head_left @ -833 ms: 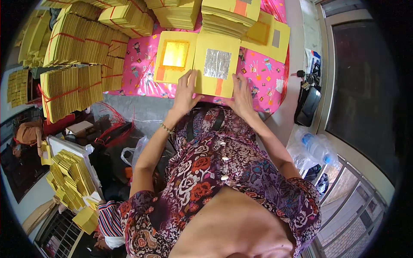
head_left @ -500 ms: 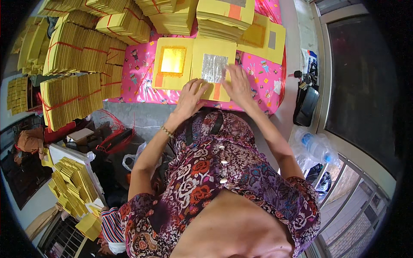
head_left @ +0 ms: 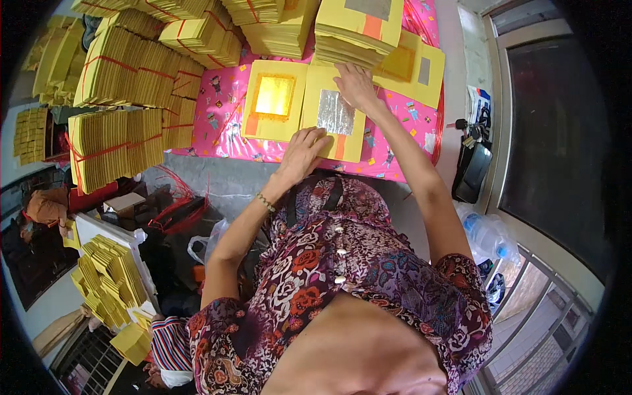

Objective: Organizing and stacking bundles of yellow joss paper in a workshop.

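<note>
Just above the centre of the frame, left hand [head_left: 304, 155] with grip loosely open, fingers resting on the silver-patched yellow sheet [head_left: 334, 113]; higher, right hand [head_left: 357, 88] on that sheet's upper part, grip pinching or merely touching, cannot tell; alongside, gold-patched sheet [head_left: 274, 100] on pink-covered bench [head_left: 217, 142]; beyond, yellow stack [head_left: 359, 31]; upper left, strapped bundles [head_left: 122, 74]

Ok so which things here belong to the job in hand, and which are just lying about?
Likely part of the job:
silver-patched paper, left hand at its edge
gold-patched paper beside it
paper stack, right hand close by
tied bundles

Likely just lying about:
bottle
keys
plastic bag
</note>
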